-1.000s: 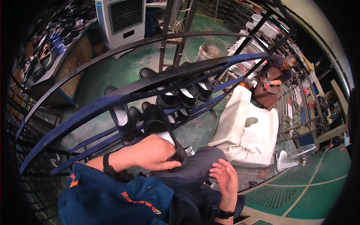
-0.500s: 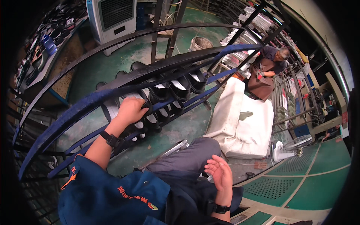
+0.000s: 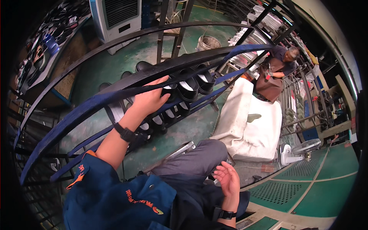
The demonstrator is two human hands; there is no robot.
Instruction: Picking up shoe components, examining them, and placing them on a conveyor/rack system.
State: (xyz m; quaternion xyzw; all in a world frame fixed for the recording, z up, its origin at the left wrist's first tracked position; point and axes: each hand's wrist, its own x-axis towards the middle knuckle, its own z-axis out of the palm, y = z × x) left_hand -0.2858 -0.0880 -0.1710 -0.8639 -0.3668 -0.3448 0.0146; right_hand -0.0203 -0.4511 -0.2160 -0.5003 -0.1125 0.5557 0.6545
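Note:
A slanted rack with blue-wrapped rails [image 3: 82, 111] holds several black shoes [image 3: 187, 86] in rows on its bars. My left hand [image 3: 151, 100] reaches over the rail to a black shoe [image 3: 170, 92], fingers stretched toward its opening and thumb apart near its side. The fingertips are partly lost against the shoe; no firm grip shows. My right hand [image 3: 227, 180] is raised over the right side of my lap, palm turned inward, fingers loosely bent, holding nothing.
A white cloth-covered block [image 3: 260, 126] with a grey-green sole-shaped piece stands to the right. Beyond it sits a person [image 3: 270, 76] in a brown apron. A white fan [image 3: 293, 153] stands by green panels [image 3: 326, 191]. An air cooler [image 3: 119, 21] and a bucket [image 3: 209, 43] are farther off.
My left hand has moved right and farther along the rack, from one shoe to the neighbouring one. My right hand stays nearly in place. The whole view has shifted slightly.

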